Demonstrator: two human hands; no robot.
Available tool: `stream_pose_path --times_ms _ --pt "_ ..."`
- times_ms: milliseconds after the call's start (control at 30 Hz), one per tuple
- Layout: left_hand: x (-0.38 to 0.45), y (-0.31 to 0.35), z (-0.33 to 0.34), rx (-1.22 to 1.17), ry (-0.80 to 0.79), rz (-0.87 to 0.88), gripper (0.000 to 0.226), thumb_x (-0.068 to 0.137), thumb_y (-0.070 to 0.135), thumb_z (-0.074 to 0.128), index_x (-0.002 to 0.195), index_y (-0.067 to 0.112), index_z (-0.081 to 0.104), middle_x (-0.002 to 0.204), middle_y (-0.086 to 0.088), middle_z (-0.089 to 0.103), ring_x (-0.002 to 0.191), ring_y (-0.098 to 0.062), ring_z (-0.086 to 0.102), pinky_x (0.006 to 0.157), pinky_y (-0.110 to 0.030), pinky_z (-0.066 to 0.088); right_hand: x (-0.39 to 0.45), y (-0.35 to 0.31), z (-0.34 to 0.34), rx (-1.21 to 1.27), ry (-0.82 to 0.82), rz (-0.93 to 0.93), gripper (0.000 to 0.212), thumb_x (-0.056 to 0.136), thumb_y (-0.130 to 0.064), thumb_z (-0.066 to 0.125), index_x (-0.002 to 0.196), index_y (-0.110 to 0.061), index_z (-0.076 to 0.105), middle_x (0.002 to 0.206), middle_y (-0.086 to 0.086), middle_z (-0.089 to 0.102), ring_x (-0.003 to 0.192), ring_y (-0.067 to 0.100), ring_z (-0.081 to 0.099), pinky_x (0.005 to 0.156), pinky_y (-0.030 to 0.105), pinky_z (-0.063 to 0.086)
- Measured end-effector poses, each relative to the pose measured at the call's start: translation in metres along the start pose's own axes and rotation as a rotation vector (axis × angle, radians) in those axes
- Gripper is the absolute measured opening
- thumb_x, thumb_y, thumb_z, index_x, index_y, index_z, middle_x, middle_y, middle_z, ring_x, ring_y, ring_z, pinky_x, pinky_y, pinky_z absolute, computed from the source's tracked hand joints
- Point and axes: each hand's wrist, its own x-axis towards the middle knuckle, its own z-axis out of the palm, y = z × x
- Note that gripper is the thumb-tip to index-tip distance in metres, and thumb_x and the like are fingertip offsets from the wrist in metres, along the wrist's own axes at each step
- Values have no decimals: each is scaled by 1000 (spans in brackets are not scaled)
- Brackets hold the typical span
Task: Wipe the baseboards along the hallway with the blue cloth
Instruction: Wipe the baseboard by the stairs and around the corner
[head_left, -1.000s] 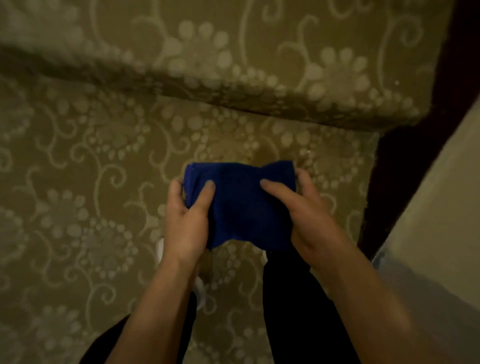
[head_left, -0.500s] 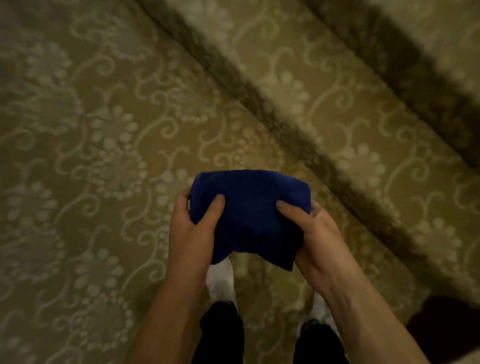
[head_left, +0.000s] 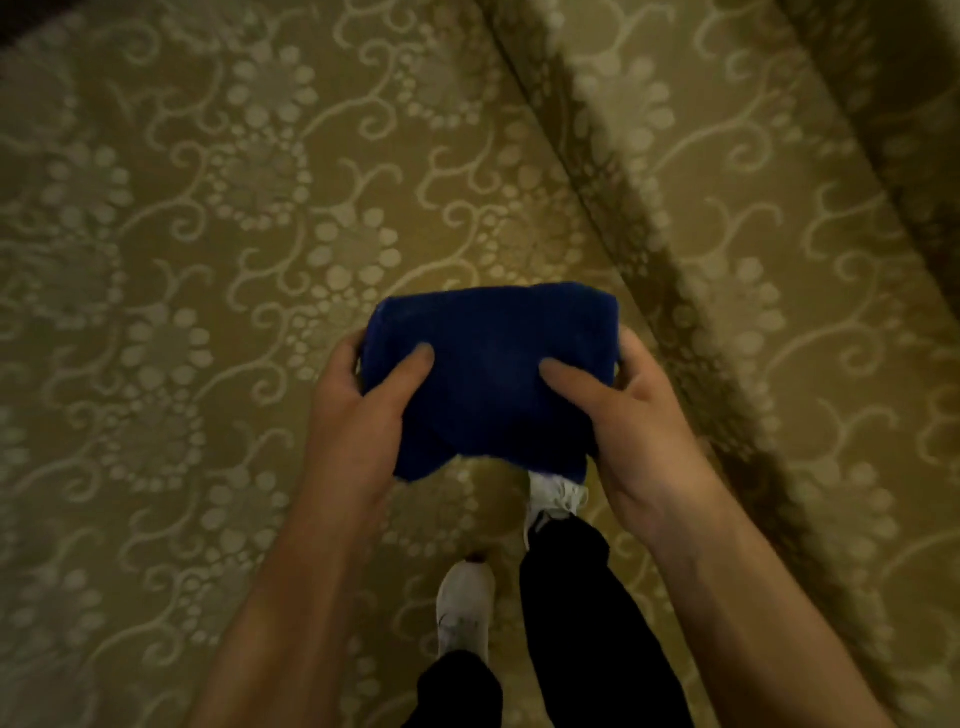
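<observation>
Both hands are holding the blue cloth (head_left: 491, 374) in front of the body, above the floor. The left hand (head_left: 358, 421) is gripping the cloth's left edge, thumb lying on the upper face and fingers curled beneath it. The right hand (head_left: 639, 415) is gripping the right edge in the same manner, thumb on top, fingers wrapped under and around the side. The cloth is sitting folded or bunched between the hands, its lower corners hanging free.

Below the cloth, the patterned carpet (head_left: 182, 260) is covering the whole floor, olive with pale floral scrollwork. Two white shoes are showing: the left shoe (head_left: 465, 608) fully visible, the right shoe (head_left: 553, 501) partly hidden by the cloth's lower edge. Dark trousers (head_left: 582, 623) are covering both legs.

To the right, a carpeted step edge (head_left: 639, 249) is running diagonally from top centre to lower right, with a second edge (head_left: 904, 156) beyond it. No baseboard is identifiable in this view.
</observation>
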Motion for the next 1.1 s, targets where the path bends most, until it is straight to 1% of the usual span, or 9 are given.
stream_pose_path --times_ms 167,300,467,600,733,800,900,1000,1100 --pt "35 70 27 -78 106 -43 29 84 32 73 112 31 65 103 9 75 92 -13 73 77 -35 58 42 -67 33 -142 -39 -65 29 90 -14 63 116 -27 60 105 -5 72 98 15 70 84 36 57" --pt "79 122 44 -155 125 1 29 87 33 70 115 31 65 107 9 74 95 -12 72 82 -37 58 94 -116 67 -208 -46 -81 29 90 -19 63 118 -28 59 110 -4 71 101 16 68 89 44 55" --pt "151 161 42 -260 182 -2 23 92 25 65 115 28 67 108 4 74 96 -15 73 86 -41 58 173 -154 128 -319 -4 -37 25 86 -18 68 108 -22 56 105 4 70 91 19 70 82 46 58" --pt "211 196 28 -237 162 -3 21 92 22 65 104 40 67 103 12 75 93 -8 72 79 -33 58 227 -177 169 -265 16 60 23 86 -12 67 109 -14 64 101 10 74 92 28 71 84 46 57" --pt "259 233 15 -147 194 -34 19 93 27 63 94 46 64 93 22 72 81 7 67 72 -24 53 266 -202 204 -249 -22 119 21 86 -8 64 106 -16 67 95 5 76 88 23 73 76 37 60" --pt "281 249 15 -134 205 -60 17 93 30 62 99 45 63 99 19 70 85 4 67 77 -28 54 285 -216 220 -277 -14 116 19 86 -10 65 103 -18 67 93 3 76 85 21 73 74 37 60" --pt "315 281 28 -149 218 -71 19 92 33 62 108 42 65 106 14 71 99 -9 69 90 -42 55 324 -243 236 -331 15 103 20 86 -13 66 105 -19 67 94 2 76 86 20 73 75 38 58" --pt "356 310 43 -196 236 -77 24 93 37 60 117 38 64 114 13 70 105 -11 67 95 -43 53 374 -271 250 -347 -7 72 16 87 -14 66 101 -20 67 91 -1 76 85 18 73 74 35 56" --pt "401 337 58 -206 245 -102 23 95 37 58 117 37 64 114 11 70 102 -12 69 88 -37 55 429 -299 261 -374 -35 71 13 87 -16 65 98 -23 67 88 -5 76 82 15 73 76 36 57"
